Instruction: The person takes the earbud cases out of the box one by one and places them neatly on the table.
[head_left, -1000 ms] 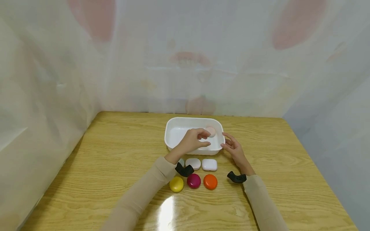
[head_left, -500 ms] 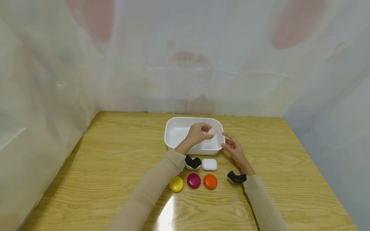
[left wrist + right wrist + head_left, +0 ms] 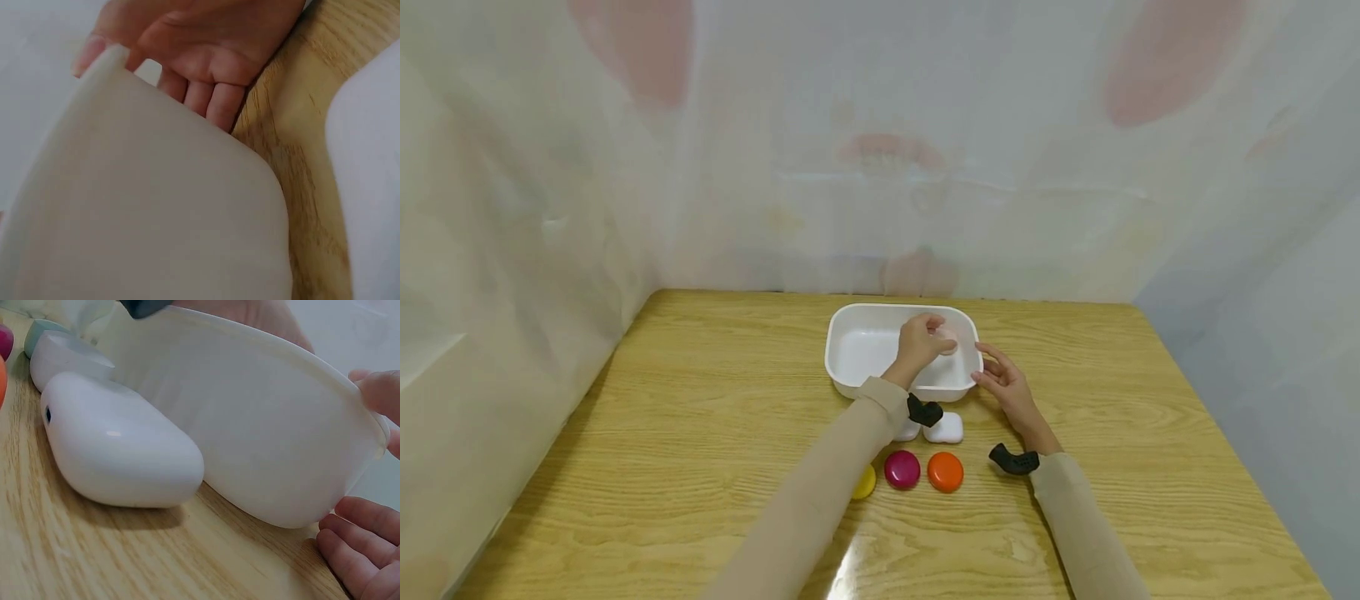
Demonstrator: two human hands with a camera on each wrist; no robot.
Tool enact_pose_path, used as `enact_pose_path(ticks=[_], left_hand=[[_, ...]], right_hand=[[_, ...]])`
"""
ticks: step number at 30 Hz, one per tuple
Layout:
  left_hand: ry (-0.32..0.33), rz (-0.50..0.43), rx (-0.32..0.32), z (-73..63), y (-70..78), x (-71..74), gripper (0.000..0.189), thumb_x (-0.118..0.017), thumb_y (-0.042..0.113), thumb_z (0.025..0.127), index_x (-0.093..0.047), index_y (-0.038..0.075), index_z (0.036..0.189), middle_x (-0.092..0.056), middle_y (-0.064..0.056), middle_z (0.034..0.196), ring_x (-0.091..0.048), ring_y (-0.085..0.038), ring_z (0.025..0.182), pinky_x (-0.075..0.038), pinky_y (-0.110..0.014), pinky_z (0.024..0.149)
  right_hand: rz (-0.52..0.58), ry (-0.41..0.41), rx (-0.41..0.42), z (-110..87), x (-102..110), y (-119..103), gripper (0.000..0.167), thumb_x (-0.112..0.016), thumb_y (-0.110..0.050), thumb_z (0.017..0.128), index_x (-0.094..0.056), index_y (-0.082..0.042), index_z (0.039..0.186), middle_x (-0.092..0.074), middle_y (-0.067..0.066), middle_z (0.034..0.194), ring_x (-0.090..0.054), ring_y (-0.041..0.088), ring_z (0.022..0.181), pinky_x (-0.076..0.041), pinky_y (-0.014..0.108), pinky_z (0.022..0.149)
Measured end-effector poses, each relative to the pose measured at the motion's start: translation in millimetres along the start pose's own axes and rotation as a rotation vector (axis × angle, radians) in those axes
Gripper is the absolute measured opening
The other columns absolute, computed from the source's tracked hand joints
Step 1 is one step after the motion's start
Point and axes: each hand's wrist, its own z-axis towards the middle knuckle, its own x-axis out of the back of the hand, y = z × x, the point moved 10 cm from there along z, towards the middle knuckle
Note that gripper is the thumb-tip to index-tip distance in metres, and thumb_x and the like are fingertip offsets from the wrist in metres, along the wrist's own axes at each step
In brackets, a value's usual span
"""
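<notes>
In the head view my left hand (image 3: 919,340) reaches into a white plastic basin (image 3: 857,354). Its thumb and fingers close around a pale pink round disc (image 3: 948,335), partly covered by them. At the basin's right end my right hand (image 3: 1009,392) holds the wall; in the right wrist view its thumb lies at the rim and its other fingers (image 3: 362,534) at the outer side. The left wrist view shows this right hand (image 3: 206,56) behind the basin corner (image 3: 156,187). Part of my left hand (image 3: 262,322) appears behind the rim in the right wrist view.
Before the basin lie a white earbud case (image 3: 945,427), a white oval piece (image 3: 907,431) and a pale green piece (image 3: 44,330). Nearer are orange (image 3: 945,472), magenta (image 3: 902,469) and partly hidden yellow (image 3: 865,483) round discs. All rest on the wooden table (image 3: 722,400).
My left hand has moved right and deeper into the basin, its fingers closing around the pale pink disc. Its sleeve now covers part of the yellow disc. The right hand stays at the basin.
</notes>
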Motion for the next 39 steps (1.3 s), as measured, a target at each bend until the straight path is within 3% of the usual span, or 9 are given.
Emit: enact_pose_path(ticks=[6,12,17,22,25,27,32,39], left_hand=[[0.013,0.028,0.050,4.5,-4.2,-2.7,0.048,-0.080,0.013,0.074,-0.065,0.002,0.119,-0.068,-0.013,0.121,-0.063,-0.026,0.111,-0.052,-0.032,0.097],[0.006,0.099,0.059,6.1,-5.8,-6.4,0.055,-0.083,0.013,0.071,-0.063,0.001,0.121,-0.068,-0.014,0.121,-0.064,-0.026,0.111,-0.051,-0.033,0.098],[0.024,0.203,0.069,7.9,-9.7,-7.6,0.049,-0.084,0.011,0.070,-0.065,0.002,0.114,-0.070,-0.012,0.114,-0.064,-0.025,0.106,-0.052,-0.033,0.097],[0.027,0.243,0.060,7.5,-10.8,-6.7,0.040,-0.084,0.010,0.071,-0.066,0.001,0.105,-0.070,-0.012,0.106,-0.063,-0.024,0.098,-0.052,-0.033,0.092],[0.012,0.238,0.066,5.7,-12.6,-6.1,0.036,-0.083,0.010,0.072,-0.067,0.001,0.102,-0.070,-0.012,0.104,-0.062,-0.024,0.096,-0.052,-0.033,0.092],[0.010,0.236,0.078,4.9,-14.3,-4.7,0.036,-0.083,0.010,0.071,-0.067,0.001,0.103,-0.071,-0.012,0.105,-0.063,-0.025,0.098,-0.052,-0.033,0.092],[0.004,0.241,0.101,6.2,-17.3,-2.3,0.043,-0.084,0.013,0.070,-0.069,0.001,0.109,-0.071,-0.012,0.109,-0.063,-0.025,0.105,-0.051,-0.033,0.096],[-0.058,0.200,0.097,9.4,-15.0,-6.0,0.048,-0.083,0.019,0.071,-0.069,0.002,0.113,-0.072,-0.011,0.111,-0.064,-0.023,0.104,-0.052,-0.028,0.092]], right_hand=[[-0.002,-0.006,0.005,-0.1,-1,-1,0.053,-0.060,-0.007,0.094,-0.039,0.001,0.142,-0.066,-0.006,0.115,-0.067,0.002,0.101,-0.054,0.013,0.084],[-0.010,0.000,-0.002,-0.8,-1,0,0.052,-0.060,-0.007,0.094,-0.041,-0.002,0.142,-0.065,-0.006,0.116,-0.067,0.002,0.101,-0.054,0.013,0.084],[-0.008,0.009,-0.007,-0.6,-1,1,0.053,-0.061,-0.007,0.093,-0.042,-0.002,0.142,-0.064,-0.005,0.116,-0.067,0.002,0.102,-0.054,0.013,0.083],[0.004,0.011,-0.003,0.4,-3,0,0.053,-0.062,-0.007,0.093,-0.041,0.000,0.142,-0.065,-0.005,0.115,-0.067,0.002,0.102,-0.054,0.014,0.084],[-0.010,0.015,-0.012,0.3,-4,1,0.054,-0.062,-0.007,0.093,-0.040,0.002,0.142,-0.064,0.004,0.118,-0.067,0.002,0.102,-0.054,0.014,0.084],[-0.018,0.014,-0.020,0.4,-6,2,0.055,-0.062,-0.007,0.093,-0.039,0.003,0.142,-0.061,0.017,0.124,-0.067,0.002,0.103,-0.054,0.014,0.084],[-0.026,0.001,-0.029,2.5,-8,4,0.055,-0.061,-0.008,0.094,-0.038,0.001,0.143,-0.042,0.043,0.135,-0.066,0.000,0.104,-0.054,0.013,0.084],[-0.041,0.002,-0.033,2.4,-5,6,0.054,-0.059,-0.007,0.095,-0.036,0.002,0.143,-0.040,0.046,0.135,-0.065,-0.002,0.102,-0.053,0.012,0.084]])
